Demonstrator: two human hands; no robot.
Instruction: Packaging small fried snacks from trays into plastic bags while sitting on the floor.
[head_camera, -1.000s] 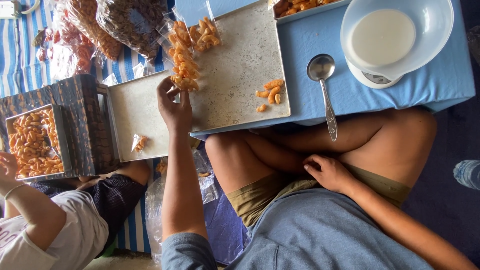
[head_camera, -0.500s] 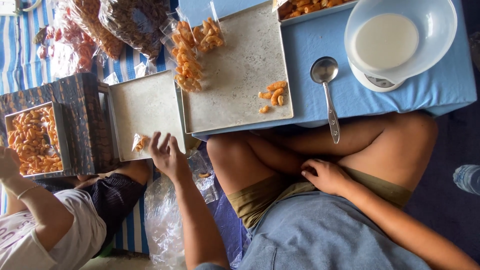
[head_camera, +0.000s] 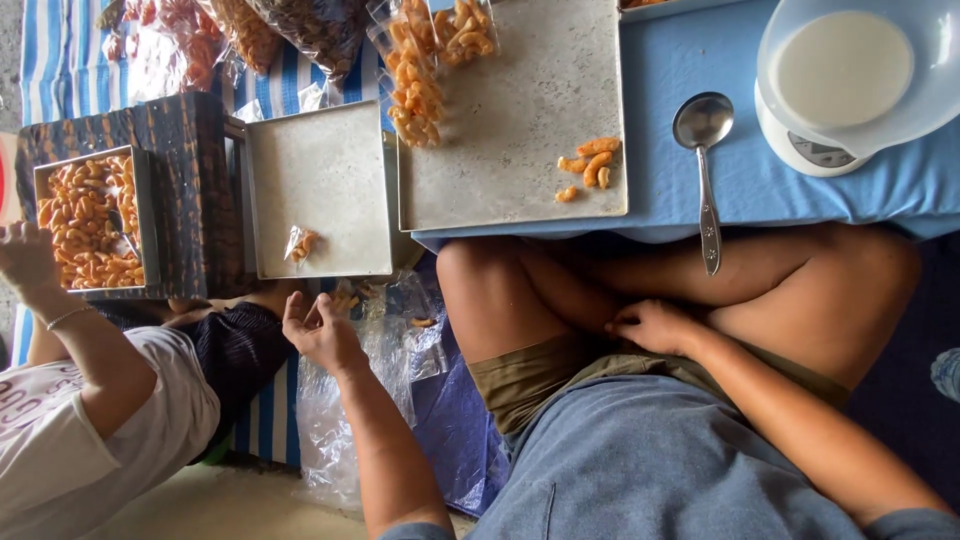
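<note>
Below the near edge of the blue-clothed counter, seen from the head camera, the person's left hand hangs palm up with its fingers spread loosely and nothing between them. It is just above a heap of empty clear bags that lies on the floor beside the left knee. The nearest filled thing is a small packet of orange snacks, which lies alone near the near edge of the small metal tray, a little beyond the fingertips and apart from them.

The right hand rests on the lap, fingers bent and slack, with nothing held that shows.

As a judgement, the hand is between grasps: the packet is set down and no bag is taken up. Lifting one bag from the heap would call for a light pinch on a single thin film, since the bags cling and overlap.

On the large tray a row of filled packets stands at its far left corner and a few loose snacks lie near its right edge. A spoon and a pale bowl on a scale sit further right. At the far left, another person's hand is beside a box of snacks
</note>
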